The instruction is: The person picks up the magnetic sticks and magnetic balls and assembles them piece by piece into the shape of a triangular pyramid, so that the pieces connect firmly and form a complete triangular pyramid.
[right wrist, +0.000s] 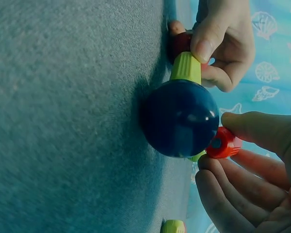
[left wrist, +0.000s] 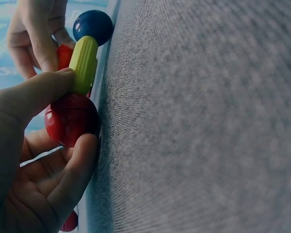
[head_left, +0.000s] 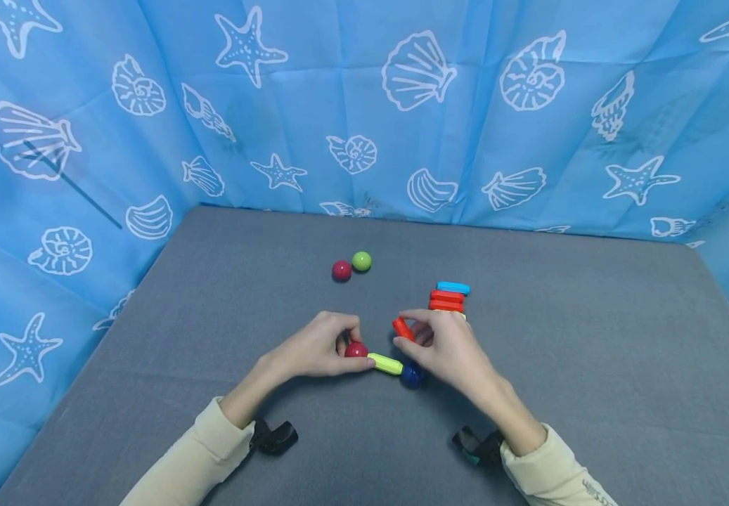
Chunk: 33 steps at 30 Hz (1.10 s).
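Note:
A yellow-green stick (head_left: 385, 363) joins a red ball (head_left: 356, 351) on its left to a dark blue ball (head_left: 412, 375) on its right. The left hand (head_left: 323, 346) grips the red ball, its thumb on the stick's near end, as the left wrist view also shows with the red ball (left wrist: 72, 120) between thumb and fingers. Above the blue ball, the right hand (head_left: 449, 349) pinches a red stick (head_left: 403, 329) between thumb and fingers. In the right wrist view the red stick's end (right wrist: 223, 143) is beside the blue ball (right wrist: 180, 118); whether they touch I cannot tell.
Farther back on the grey table (head_left: 263, 260) are a red ball (head_left: 342, 270) and a green ball (head_left: 361, 261). Behind the right hand lie a blue stick (head_left: 453, 287) and red sticks (head_left: 447, 296), with a yellowish one partly hidden. A patterned blue curtain (head_left: 364, 91) stands behind.

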Each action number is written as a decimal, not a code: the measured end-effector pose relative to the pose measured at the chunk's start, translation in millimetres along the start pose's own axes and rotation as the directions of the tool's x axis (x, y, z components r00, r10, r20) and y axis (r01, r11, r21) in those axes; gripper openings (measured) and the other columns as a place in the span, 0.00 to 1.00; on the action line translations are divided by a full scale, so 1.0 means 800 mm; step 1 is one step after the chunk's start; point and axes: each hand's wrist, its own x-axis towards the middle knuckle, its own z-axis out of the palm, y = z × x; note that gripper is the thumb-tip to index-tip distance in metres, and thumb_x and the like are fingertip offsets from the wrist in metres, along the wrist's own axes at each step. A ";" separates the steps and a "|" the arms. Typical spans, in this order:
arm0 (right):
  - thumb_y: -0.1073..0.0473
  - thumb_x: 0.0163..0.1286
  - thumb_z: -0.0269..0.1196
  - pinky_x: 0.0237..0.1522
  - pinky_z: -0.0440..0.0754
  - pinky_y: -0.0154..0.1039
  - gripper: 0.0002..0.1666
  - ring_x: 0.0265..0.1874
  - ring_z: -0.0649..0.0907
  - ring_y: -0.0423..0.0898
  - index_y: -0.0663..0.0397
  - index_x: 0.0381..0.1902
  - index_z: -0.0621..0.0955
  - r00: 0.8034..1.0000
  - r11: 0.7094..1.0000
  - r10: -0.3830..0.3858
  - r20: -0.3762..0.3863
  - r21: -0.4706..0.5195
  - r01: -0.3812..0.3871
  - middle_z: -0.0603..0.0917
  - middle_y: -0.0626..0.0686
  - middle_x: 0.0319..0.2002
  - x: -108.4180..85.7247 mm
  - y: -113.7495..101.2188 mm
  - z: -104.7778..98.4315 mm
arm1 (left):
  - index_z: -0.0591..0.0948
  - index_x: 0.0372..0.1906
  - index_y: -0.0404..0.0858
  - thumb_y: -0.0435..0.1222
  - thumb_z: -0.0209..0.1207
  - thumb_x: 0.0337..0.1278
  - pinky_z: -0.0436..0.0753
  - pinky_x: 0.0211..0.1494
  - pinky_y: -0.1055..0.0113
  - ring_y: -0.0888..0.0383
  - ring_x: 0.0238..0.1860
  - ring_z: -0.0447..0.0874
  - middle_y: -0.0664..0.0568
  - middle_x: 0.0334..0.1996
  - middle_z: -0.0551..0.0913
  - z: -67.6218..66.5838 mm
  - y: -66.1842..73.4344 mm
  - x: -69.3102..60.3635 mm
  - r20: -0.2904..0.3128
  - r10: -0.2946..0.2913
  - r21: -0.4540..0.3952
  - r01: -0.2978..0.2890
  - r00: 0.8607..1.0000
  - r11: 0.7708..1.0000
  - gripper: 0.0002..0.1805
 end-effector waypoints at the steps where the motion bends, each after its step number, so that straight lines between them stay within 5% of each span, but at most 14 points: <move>1: 0.60 0.61 0.75 0.38 0.87 0.38 0.26 0.30 0.85 0.39 0.59 0.57 0.84 1.000 1.000 0.006 0.003 0.001 -0.006 0.89 0.52 0.35 0.000 0.000 0.000 | 0.80 0.35 0.46 0.46 0.72 0.56 0.71 0.25 0.77 0.68 0.21 0.74 0.58 0.26 0.79 0.000 0.000 0.000 -0.001 0.002 0.000 -0.002 1.000 1.000 0.13; 18: 0.61 0.61 0.75 0.38 0.88 0.39 0.25 0.30 0.85 0.39 0.61 0.56 0.84 1.000 1.000 0.017 -0.005 -0.011 -0.017 0.89 0.53 0.34 -0.001 0.002 0.008 | 0.79 0.33 0.45 0.45 0.73 0.56 0.70 0.24 0.77 0.69 0.20 0.72 0.57 0.24 0.78 0.001 0.000 0.002 -0.008 0.006 0.002 -0.006 1.000 1.000 0.13; 33: 0.59 0.61 0.75 0.33 0.82 0.28 0.25 0.27 0.83 0.37 0.61 0.55 0.85 1.000 1.000 0.024 0.015 -0.009 -0.024 0.87 0.50 0.30 -0.002 0.006 0.010 | 0.79 0.33 0.45 0.45 0.73 0.55 0.70 0.24 0.78 0.70 0.21 0.71 0.57 0.26 0.79 0.001 -0.001 0.000 0.000 0.009 -0.017 -0.009 1.000 1.000 0.14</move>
